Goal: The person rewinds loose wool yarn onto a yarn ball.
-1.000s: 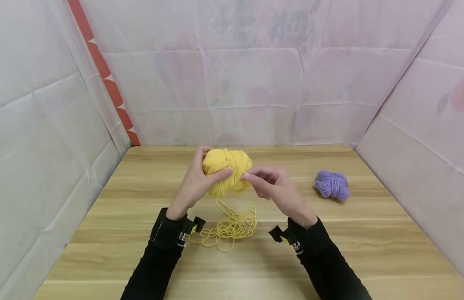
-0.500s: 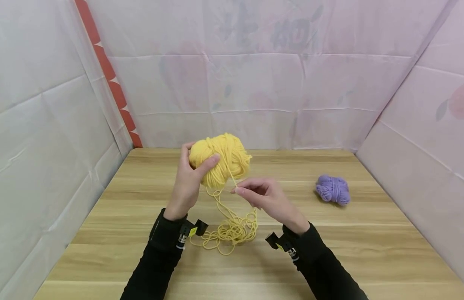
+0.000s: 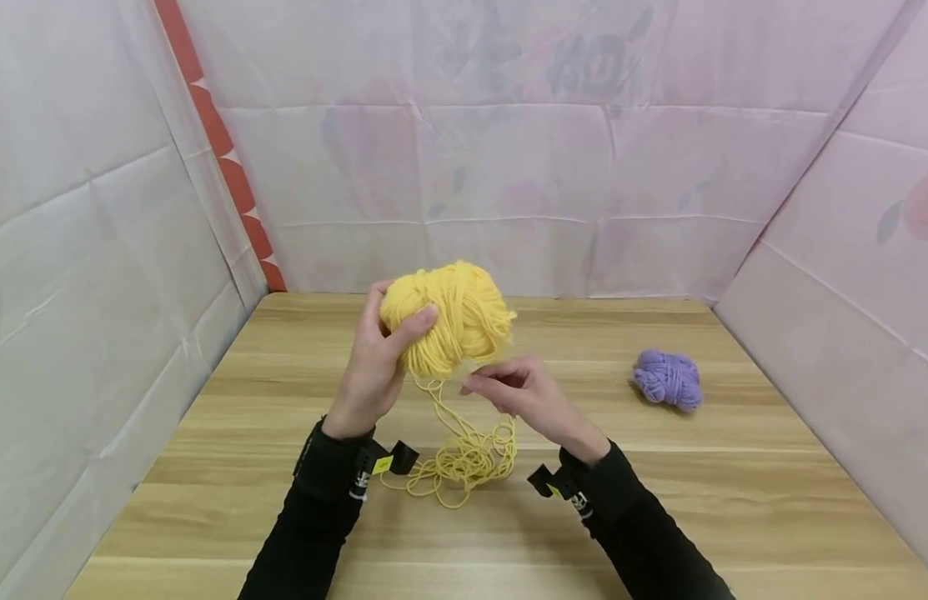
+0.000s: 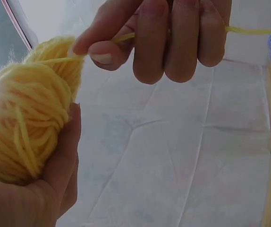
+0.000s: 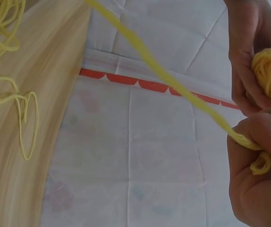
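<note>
A ball of yellow yarn is held up above the table by my left hand, its thumb across the near side. Just below and right of the ball, my right hand pinches a yarn strand between thumb and index finger. In the left wrist view that strand runs from the ball to the fingertips and comes out past the other fingers. The right wrist view shows the yarn's slack length stretching from the right hand towards the table. A loose tangle of yellow yarn lies on the table between my forearms.
A small purple yarn bundle lies at the right on the wooden table. White sheeting stands along the back and both sides, with a red scalloped strip at the back left corner.
My left hand has lifted the yellow ball and moved it slightly left, turning it. The right hand has moved down and a little left with the strand. The purple bundle has stayed put.
</note>
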Demonstrator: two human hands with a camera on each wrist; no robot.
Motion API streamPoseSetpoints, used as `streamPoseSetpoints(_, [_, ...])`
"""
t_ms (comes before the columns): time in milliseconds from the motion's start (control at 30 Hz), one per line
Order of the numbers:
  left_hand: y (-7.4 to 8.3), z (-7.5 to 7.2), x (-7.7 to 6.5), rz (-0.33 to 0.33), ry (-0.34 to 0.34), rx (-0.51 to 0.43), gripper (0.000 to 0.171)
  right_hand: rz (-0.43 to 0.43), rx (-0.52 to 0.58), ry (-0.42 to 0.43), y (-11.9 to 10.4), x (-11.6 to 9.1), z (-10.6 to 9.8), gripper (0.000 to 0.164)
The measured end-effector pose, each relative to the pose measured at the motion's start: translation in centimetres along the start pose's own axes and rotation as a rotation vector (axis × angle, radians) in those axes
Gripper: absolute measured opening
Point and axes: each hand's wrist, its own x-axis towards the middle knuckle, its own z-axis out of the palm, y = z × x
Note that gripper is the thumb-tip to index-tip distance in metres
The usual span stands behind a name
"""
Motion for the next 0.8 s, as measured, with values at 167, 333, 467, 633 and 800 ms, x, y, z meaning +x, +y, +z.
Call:
streamPoseSetpoints(167, [0.1, 0.0, -0.2, -0.061, -0.091, 0.02, 0.039, 0.035, 0.04, 0.029, 0.3, -0.2, -0.8, 0.025])
streamPoseSetpoints(333, [0.2, -0.1, -0.4, -0.132, -0.194, 0.078, 0.044, 0.103, 0.063, 0.082, 0.0, -0.7, -1.9, 0.035])
streamPoseSetpoints(467, [0.2, -0.1, -0.5, -0.175, -0.256, 0.133, 0.05, 0.127, 0.07, 0.088, -0.5, -0.8, -2.5, 0.029])
streamPoseSetpoints(633, [0.1, -0.1, -0.5, -0.183, -0.307, 0.188, 0.055, 0.145, 0.072, 0.065, -0.6, -0.7, -2.7, 0.025])
streamPoseSetpoints(800, [0.2, -0.1, -0.5, -0.192, -0.366, 0.251, 0.054, 0.156, 0.224, 0.046, -0.3, -0.6, -3.0, 0.026])
